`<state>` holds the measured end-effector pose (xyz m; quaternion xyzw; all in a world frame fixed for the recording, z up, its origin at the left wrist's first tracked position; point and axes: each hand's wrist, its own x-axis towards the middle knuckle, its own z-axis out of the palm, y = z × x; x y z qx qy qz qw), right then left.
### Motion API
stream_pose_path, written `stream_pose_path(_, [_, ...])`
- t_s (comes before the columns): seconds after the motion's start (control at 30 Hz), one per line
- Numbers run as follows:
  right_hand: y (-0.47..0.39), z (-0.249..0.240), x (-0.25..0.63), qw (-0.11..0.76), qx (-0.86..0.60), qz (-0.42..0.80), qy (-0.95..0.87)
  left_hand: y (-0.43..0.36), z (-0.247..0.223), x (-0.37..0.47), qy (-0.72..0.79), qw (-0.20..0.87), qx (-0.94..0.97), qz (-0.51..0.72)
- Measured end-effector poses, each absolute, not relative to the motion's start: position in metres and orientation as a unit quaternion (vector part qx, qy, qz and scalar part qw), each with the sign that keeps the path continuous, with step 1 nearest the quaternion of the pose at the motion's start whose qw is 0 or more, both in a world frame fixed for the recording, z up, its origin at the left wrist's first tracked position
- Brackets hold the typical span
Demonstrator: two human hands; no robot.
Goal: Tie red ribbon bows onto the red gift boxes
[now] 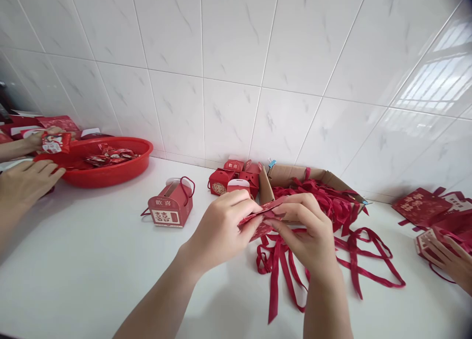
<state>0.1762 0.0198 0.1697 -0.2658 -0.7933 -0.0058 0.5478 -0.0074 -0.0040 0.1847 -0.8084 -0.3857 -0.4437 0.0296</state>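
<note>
Left hand (223, 228) pinches a red card (266, 212) between thumb and fingers; right hand (308, 226) pinches its other end, the card up above the table (110, 285), where loose ribbon (273, 290) curls. Farther back, 1 box (169, 211) stands upright, then a carton (266, 185) heaped with ribbon by the wall (165, 34).

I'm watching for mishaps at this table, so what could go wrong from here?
The left hand and right hand both pinch a thin-looking red printed piece; uneven pressure might crease it.
Loose ribbon lies on both sides of the right forearm and could snag on it or tangle.
The small red box stands on the table to the left of the left forearm; a leftward swing might knock it over.
</note>
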Motion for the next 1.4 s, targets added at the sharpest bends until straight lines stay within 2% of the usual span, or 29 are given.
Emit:
stream_pose_path(0.17, [0.021, 0.167, 0.176, 0.538, -0.284, 0.048, -0.792, -0.004, 0.188, -0.011, -0.396, -0.010, -0.829, -0.393])
stream_pose_path(0.33, [0.022, 0.168, 0.179, 0.524, -0.253, 0.050, -0.812, -0.003, 0.191, -0.019, -0.409, -0.041, -0.834, -0.368])
stream_pose_path(0.47, [0.022, 0.169, 0.181, 0.506, -0.222, 0.064, -0.831, -0.002, 0.192, -0.023, -0.408, -0.039, -0.832, -0.373])
stream_pose_path(0.73, [0.023, 0.169, 0.178, 0.539, -0.198, 0.036, -0.818, -0.005, 0.190, -0.021, -0.398, -0.038, -0.826, -0.396])
stream_pose_path(1.4, [0.021, 0.170, 0.179, 0.531, -0.173, 0.010, -0.829, -0.004, 0.189, -0.017, -0.392, 0.004, -0.828, -0.402])
